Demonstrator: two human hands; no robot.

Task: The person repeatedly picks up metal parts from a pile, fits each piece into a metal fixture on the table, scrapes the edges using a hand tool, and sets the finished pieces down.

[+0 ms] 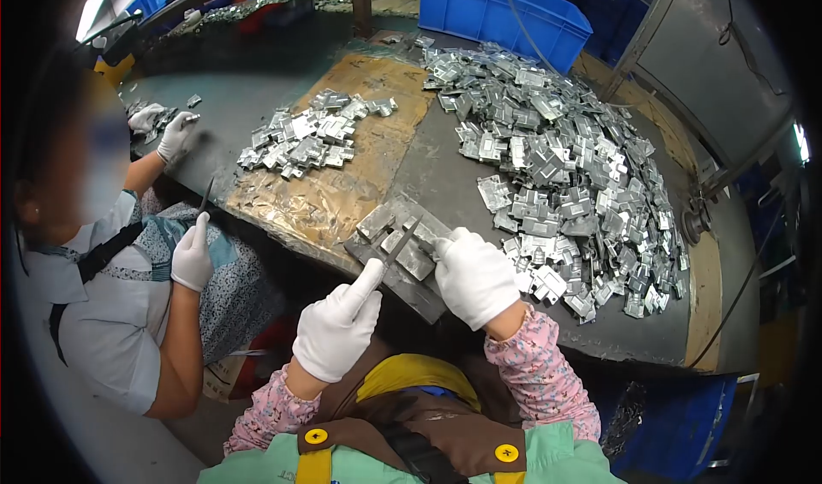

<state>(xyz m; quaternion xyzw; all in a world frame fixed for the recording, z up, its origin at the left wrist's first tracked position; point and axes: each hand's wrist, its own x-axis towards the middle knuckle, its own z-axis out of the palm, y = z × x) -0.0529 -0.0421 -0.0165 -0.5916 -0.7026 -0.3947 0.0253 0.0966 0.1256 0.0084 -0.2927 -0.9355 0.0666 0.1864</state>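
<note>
My left hand (340, 326), in a white glove, is closed around a slim, pointed dark file (402, 239). The file slants up and to the right over a metal block (409, 257) at the table's front edge. At the block's right side is my right hand (475, 277), also gloved, its thumb and fingers drawn together. What sits between those fingers is mostly hidden. A dark base plate (424, 305) lies under the block and overhangs the table edge.
A large heap of flat silvery metal parts (556, 167) covers the right side of the table. A smaller pile (304, 133) lies on brown taped sheeting (287, 210). To the left sits a co-worker (120, 313) holding a similar pointed tool (206, 195). Behind stands a blue crate (505, 17).
</note>
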